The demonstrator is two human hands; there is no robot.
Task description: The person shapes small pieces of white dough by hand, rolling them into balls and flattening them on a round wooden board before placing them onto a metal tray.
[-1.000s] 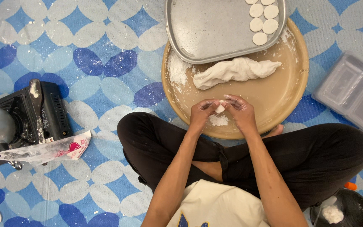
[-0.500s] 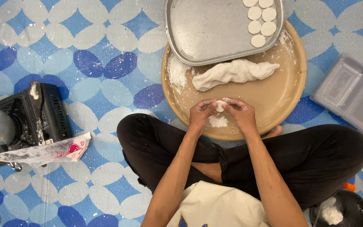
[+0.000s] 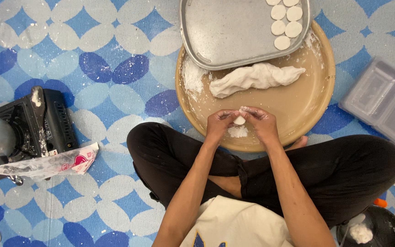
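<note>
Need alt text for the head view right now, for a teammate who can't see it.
Both hands, left hand and right hand, pinch a small white dough piece over a round tan tray. On the tray lie a long dough lump and a metal pan holding flat dough discs.

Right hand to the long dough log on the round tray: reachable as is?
Probably yes. The right hand is over the round tray, and the dough log lies just beyond it with bare tray between. But both hands hold a small dough piece, so the right hand isn't free.
</note>
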